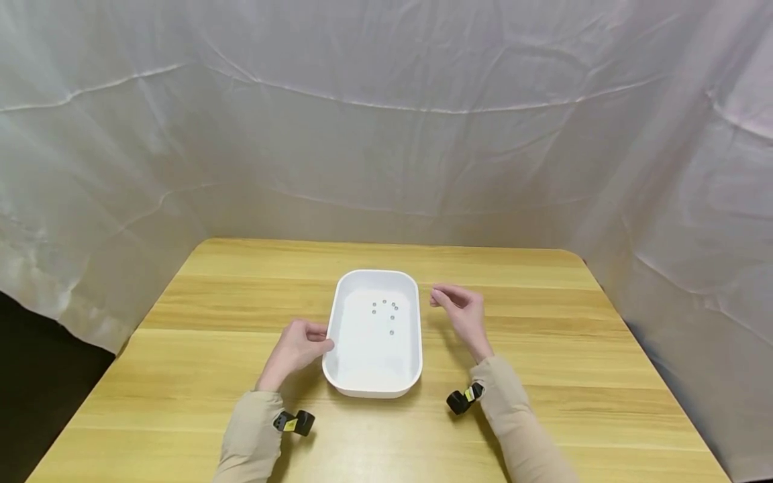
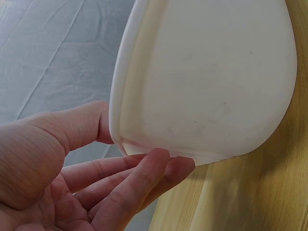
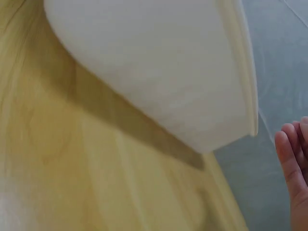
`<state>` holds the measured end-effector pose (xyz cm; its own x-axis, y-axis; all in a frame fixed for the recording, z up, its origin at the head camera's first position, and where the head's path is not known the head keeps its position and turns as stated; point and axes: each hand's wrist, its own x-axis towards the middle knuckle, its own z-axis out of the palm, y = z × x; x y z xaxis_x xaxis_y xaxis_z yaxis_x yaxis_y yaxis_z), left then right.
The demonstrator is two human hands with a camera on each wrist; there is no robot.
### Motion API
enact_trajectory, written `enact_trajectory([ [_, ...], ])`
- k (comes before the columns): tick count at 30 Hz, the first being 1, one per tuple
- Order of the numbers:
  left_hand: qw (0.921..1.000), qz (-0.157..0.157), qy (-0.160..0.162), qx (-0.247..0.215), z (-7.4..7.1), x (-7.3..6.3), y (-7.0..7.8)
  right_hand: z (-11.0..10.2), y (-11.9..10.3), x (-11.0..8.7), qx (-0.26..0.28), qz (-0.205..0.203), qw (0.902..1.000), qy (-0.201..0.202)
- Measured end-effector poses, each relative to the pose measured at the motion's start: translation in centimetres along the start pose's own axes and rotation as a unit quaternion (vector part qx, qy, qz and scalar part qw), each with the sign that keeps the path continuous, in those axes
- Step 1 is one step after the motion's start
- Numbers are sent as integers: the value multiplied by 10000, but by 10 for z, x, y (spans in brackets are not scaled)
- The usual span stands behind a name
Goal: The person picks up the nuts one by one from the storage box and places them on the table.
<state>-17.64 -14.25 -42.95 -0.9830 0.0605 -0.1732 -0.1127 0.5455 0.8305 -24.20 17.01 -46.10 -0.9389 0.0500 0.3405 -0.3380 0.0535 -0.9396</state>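
Note:
A white rectangular tray [image 1: 371, 365] with rounded corners and raised sides is at the middle of the table. Inside it, toward the far half, lie several tiny grey balls [image 1: 392, 318]. My left hand [image 1: 300, 345] grips the tray's left side, thumb at the rim and fingers against the outer wall; the left wrist view shows this hold up close. Just right of the tray, apart from it, is my right hand [image 1: 461, 312], thumb and fingers drawn together. Whether anything small sits between those fingertips is hidden. Only part of its fingers [image 3: 288, 159] shows in the right wrist view.
The wooden table [image 1: 537, 322] has rounded far corners. Pale cloth [image 1: 386, 154] hangs behind it and along both sides. Each wrist carries a small black camera, one at the left sleeve [image 1: 250, 429] and one at the right sleeve [image 1: 510, 402].

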Motion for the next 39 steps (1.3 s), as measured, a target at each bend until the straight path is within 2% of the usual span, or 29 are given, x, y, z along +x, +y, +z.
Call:
enact_trajectory([
  [5,10000,19,11,8,1,-1,-1,-7,11,-1,-159,364,9990,195],
  [11,10000,64,-1,-27,1,-1,-1,-17,21,0,-658,902,9936,190],
  [15,10000,68,-18,-43,1,-2,0,-24,30,1,-1024,1031,9893,144],
  [30,9999,-67,22,-122,2,1,-2,-30,44,0,-2158,673,9740,-147],
  [39,10000,-74,3,-66,2,1,-2,-31,52,-3,-2669,211,9630,-293],
])
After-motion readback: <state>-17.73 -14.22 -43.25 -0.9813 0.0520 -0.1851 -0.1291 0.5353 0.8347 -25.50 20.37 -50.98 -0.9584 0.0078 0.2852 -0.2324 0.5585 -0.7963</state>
